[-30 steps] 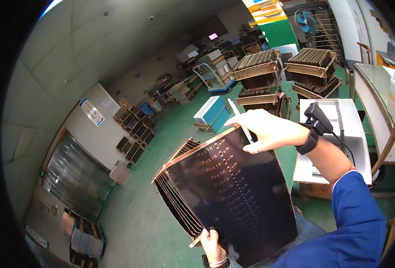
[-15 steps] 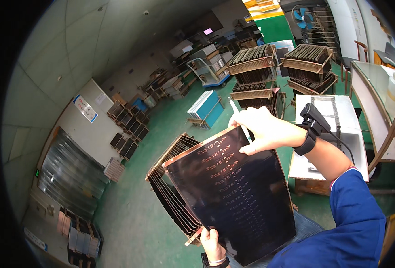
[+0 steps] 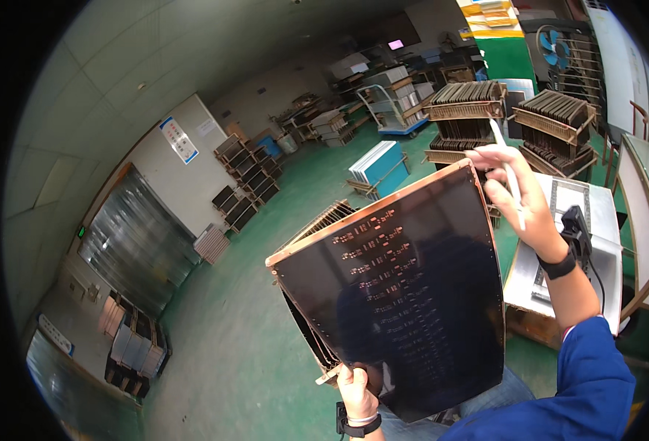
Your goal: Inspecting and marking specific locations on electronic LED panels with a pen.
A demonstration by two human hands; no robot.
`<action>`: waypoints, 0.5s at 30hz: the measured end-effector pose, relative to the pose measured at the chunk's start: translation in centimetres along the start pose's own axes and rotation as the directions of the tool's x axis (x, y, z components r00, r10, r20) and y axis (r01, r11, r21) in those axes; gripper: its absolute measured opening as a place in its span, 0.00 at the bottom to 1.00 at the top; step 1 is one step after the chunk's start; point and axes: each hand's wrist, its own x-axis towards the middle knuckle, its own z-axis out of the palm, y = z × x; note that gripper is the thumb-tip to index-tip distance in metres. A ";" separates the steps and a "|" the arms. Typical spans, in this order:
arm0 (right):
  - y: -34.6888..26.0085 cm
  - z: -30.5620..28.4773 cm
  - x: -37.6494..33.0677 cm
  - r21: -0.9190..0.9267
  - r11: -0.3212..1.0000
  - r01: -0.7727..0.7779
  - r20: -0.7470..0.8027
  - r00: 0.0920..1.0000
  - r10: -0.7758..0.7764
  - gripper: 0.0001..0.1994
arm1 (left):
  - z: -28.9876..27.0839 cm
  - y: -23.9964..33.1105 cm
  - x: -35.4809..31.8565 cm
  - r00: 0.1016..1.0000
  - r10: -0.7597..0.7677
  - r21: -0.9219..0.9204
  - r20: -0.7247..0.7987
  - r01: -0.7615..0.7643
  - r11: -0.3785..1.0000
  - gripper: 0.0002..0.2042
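Note:
A large black circuit board panel [image 3: 412, 294] with a copper-coloured rim and rows of small copper marks is tilted up in front of me. My left hand [image 3: 357, 397] grips its lower left edge, thumb on the face. My right hand [image 3: 519, 195] is at the upper right corner, with a white pen [image 3: 514, 184] held among its fingers. Its fingertips are beside the corner; whether they touch it I cannot tell. Behind the panel stands a rack of thin boards [image 3: 306, 323], mostly hidden by it.
A white-topped table [image 3: 603, 268] with a metal frame stands at the right. Beyond are stacked racks of dark panels [image 3: 467, 110], another such stack [image 3: 556, 125], and a low rack of blue and white boards [image 3: 379, 169]. Green floor [image 3: 221, 331] stretches left.
My right hand has come off the panel's top edge to beside its upper right corner, keeping the pen. The panel faces me more squarely. The whole view has swung, shifting the room rightward.

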 end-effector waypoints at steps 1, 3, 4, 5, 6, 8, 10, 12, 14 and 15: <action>-0.1 -0.4 -0.8 0.039 0.998 -0.059 0.012 0.998 0.058 0.18 | 0.1 0.4 0.1 1.000 0.030 -0.013 0.010 -0.029 0.999 0.10; -0.2 -0.9 -2.2 0.132 0.964 -0.231 0.087 0.971 0.220 0.17 | -0.4 1.3 0.7 0.998 0.055 0.011 -0.020 -0.055 0.998 0.10; -0.6 -1.1 -2.5 0.150 0.939 -0.311 0.222 0.936 0.274 0.17 | -0.5 2.0 1.0 0.997 0.068 0.039 -0.044 -0.067 0.997 0.10; -0.9 -1.1 -2.7 0.138 0.903 -0.406 0.343 0.875 0.341 0.17 | -0.1 2.7 1.8 0.986 0.140 0.101 -0.089 -0.131 0.986 0.09; -1.1 -1.5 -2.9 0.100 0.862 -0.497 0.447 0.796 0.407 0.17 | 1.2 3.8 2.8 0.985 0.148 0.042 -0.088 -0.144 0.989 0.09; -0.7 -1.4 -2.7 0.112 0.826 -0.552 0.484 0.756 0.440 0.12 | 3.3 6.0 4.7 0.983 0.153 0.058 -0.100 -0.148 0.987 0.09; -1.9 0.1 -0.3 -0.060 0.997 0.038 0.420 0.908 -0.010 0.08 | 4.8 8.4 6.7 0.964 0.266 0.068 -0.014 -0.265 0.962 0.13; -4.8 2.1 2.0 0.026 0.982 -0.189 0.264 0.948 0.176 0.04 | 5.6 11.2 8.0 0.924 0.381 0.123 0.021 -0.380 0.917 0.16; -5.4 2.2 4.8 0.141 0.925 -0.354 0.267 0.913 0.308 0.11 | 6.9 14.0 9.3 0.834 0.536 0.120 0.131 -0.550 0.826 0.16; -5.0 2.8 6.1 0.175 0.969 -0.173 0.162 0.976 0.145 0.11 | 7.6 15.1 10.3 0.769 0.620 0.234 0.155 -0.639 0.733 0.16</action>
